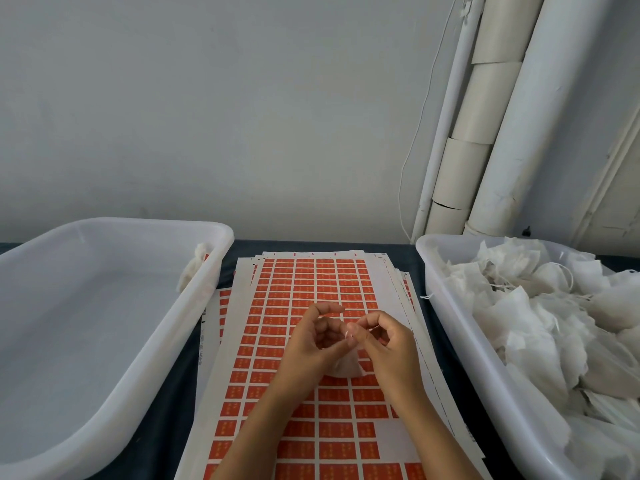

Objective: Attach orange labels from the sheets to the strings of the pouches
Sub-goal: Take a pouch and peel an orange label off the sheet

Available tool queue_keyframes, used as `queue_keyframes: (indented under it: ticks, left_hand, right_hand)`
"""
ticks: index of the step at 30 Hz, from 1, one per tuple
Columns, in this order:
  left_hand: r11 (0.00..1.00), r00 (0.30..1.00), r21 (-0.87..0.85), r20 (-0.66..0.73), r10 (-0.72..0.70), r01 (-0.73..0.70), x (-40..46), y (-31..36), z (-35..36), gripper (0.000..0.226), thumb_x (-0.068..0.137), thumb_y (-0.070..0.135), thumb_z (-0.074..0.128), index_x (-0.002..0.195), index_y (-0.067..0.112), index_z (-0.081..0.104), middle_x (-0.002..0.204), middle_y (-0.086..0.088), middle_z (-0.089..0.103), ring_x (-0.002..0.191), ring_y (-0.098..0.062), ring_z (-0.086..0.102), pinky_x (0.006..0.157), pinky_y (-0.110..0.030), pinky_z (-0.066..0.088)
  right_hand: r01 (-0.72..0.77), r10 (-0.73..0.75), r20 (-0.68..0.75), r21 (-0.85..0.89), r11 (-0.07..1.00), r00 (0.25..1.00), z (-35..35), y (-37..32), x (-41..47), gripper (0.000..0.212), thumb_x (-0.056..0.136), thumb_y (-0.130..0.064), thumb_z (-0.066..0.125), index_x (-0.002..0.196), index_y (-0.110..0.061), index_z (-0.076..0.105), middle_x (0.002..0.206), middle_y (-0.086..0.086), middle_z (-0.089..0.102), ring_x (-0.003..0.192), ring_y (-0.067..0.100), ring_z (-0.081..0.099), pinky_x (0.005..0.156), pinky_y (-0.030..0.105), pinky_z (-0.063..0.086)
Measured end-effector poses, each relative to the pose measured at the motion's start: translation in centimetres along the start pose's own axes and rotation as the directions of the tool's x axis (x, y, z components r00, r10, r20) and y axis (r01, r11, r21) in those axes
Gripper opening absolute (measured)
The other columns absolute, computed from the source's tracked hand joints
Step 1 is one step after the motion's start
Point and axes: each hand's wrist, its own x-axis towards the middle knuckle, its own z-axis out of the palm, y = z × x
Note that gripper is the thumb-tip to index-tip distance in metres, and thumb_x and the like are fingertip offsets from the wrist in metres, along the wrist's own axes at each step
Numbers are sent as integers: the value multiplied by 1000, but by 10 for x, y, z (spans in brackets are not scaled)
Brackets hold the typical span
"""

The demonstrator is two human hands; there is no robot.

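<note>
Left of the stacked sheets of orange rectangular labels [304, 292] sits a wide translucent white plastic tub [104, 306], and one small white gathered fabric pouch [194, 268] leans against its inner wall on the side nearest the sheets. Over to the middle now — both hands are working above the sheets. The left hand [311, 344] has its fingers curled, thumb and forefinger meeting the other hand's fingertips, pinching something small there; whether that is a label or just the string I cannot tell. Under both hands, resting on the sheets, a small white mesh pouch [343, 367] peeks out. The right hand [388, 344] is curled too, fingertips pinched on the same little spot. Right of the sheets — a second translucent white plastic tub [446, 306], heaped with loose white mesh pouches [540, 317], their strings trailing.
</note>
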Motion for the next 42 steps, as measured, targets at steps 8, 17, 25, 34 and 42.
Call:
queue_keyframes:
  ticks: [8,17,25,34,42]
  left_hand:
    - [1000,995,11,-98,9,-8,2,-1,0,33,82,13,70,110,19,55,86,-3,68,79,-12,66,67,-17,53]
    - [988,983,141,-164,86,-63,3,0,-2,27,81,7,71,98,23,58,86,0,66,78,-13,64,67,-21,56]
    - [934,968,336,-169,185,-120,3,-3,-3,26,79,8,73,87,29,60,82,12,64,79,-1,61,63,-13,52]
    - [931,966,344,-170,194,-127,3,-5,-2,33,81,3,70,86,34,58,80,17,63,78,2,61,62,-9,49]
    - [977,980,191,-151,126,-96,5,-7,-7,26,80,-2,68,93,20,60,85,4,66,79,-3,64,69,-14,52]
  right_hand:
    - [17,-18,19,49,999,1000,0,-1,0,4,85,-26,65,83,-28,61,84,-15,65,85,-4,59,67,5,47]
    - [55,-61,80,75,996,995,-4,-3,1,8,90,-19,59,88,-27,61,87,-15,66,88,1,62,73,12,51]
    - [81,-89,158,55,995,983,-2,-2,-1,15,93,-14,53,87,-24,62,84,-13,66,88,3,62,76,12,50]
    - [40,-40,124,0,999,992,-1,2,1,12,86,-17,64,94,-26,63,100,-14,62,92,-2,60,74,10,50]
    - [117,-112,116,-37,992,987,-2,4,1,18,82,-13,68,84,-31,68,84,-18,68,86,-2,62,73,8,49]
